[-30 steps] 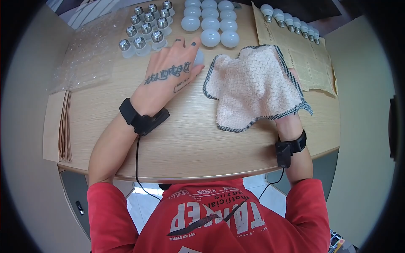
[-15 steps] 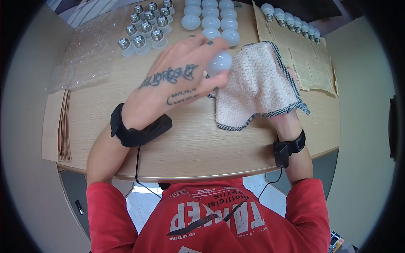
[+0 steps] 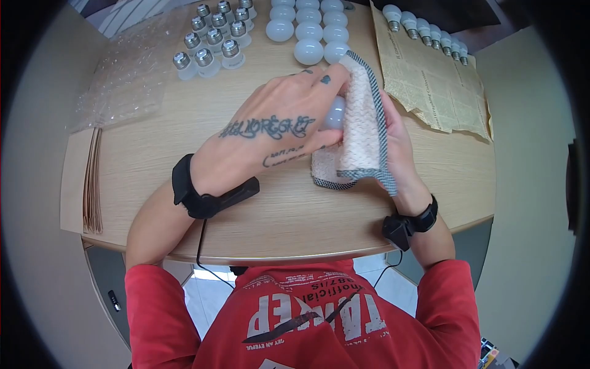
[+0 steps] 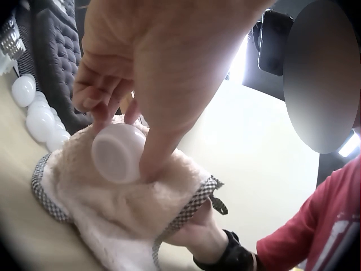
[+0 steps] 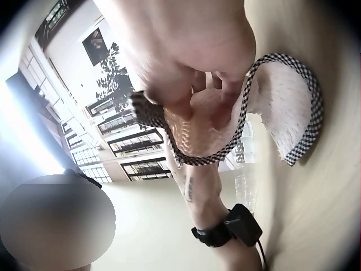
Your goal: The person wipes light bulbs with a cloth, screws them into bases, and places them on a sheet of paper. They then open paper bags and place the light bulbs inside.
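Note:
My left hand (image 3: 279, 114) pinches a white bulb cover (image 3: 335, 112) between thumb and fingers. In the left wrist view the rounded bulb cover (image 4: 117, 153) sits against the pale cloth, its circular end turned to the camera. The cloth (image 3: 361, 123), cream with a black-and-white checked edge, is folded up around the cover's far side. My right hand (image 3: 398, 138) holds the cloth from behind, its fingers largely hidden. In the right wrist view the fingers of my right hand (image 5: 197, 62) bend over the bunched cloth (image 5: 285, 101).
Several more white covers (image 3: 308, 51) stand in rows at the back middle. Screw-base bulb parts (image 3: 204, 58) stand left of them, beside bubble wrap (image 3: 132, 80). Finished-looking bulbs (image 3: 410, 23) lie on printed brown paper (image 3: 430, 86). Folded brown paper (image 3: 92, 184) lies at the left edge.
My left hand has lifted the bulb cover and carried it rightward into the cloth. My right hand has turned and raised the cloth, folding it against the cover.

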A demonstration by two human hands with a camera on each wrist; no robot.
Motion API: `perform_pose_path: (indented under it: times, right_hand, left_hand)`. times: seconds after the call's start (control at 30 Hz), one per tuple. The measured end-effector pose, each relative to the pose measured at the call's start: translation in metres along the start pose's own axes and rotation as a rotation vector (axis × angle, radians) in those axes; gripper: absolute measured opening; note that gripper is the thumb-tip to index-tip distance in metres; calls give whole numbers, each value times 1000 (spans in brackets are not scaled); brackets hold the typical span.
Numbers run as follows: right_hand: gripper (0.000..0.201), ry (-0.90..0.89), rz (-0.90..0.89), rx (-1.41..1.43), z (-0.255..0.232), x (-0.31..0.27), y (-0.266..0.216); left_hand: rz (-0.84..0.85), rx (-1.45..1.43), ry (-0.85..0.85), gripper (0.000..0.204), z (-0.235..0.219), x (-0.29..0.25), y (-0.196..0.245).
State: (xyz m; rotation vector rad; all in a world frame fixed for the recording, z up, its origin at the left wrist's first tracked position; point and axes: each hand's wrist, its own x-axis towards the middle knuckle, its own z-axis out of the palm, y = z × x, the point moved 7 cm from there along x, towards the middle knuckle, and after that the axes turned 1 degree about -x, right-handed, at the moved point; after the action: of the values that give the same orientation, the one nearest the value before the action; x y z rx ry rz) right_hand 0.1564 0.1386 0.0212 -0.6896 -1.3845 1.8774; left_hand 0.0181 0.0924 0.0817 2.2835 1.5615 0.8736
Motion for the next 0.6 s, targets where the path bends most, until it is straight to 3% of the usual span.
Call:
perform_pose_path:
  times: [0.23, 0.33, 0.37, 0.47, 0.6]
  right_hand:
    - [57, -8, -18, -25, 12, 3, 11]
    - [57, -123, -84, -500, 21, -8, 5]
    - [61, -103, 25, -360, 18, -10, 7]
    - [62, -93, 89, -324, 15, -8, 11]
    - [56, 30, -67, -353, 10, -9, -3]
  left_hand:
    - [76, 121, -3, 54, 1, -2, 18]
    - [167, 104, 7, 53, 8, -4, 27]
    - [166, 84, 10, 53, 8, -4, 26]
    - [172, 9, 46, 52, 8, -5, 24]
    - [125, -130, 192, 51, 8, -3, 13]
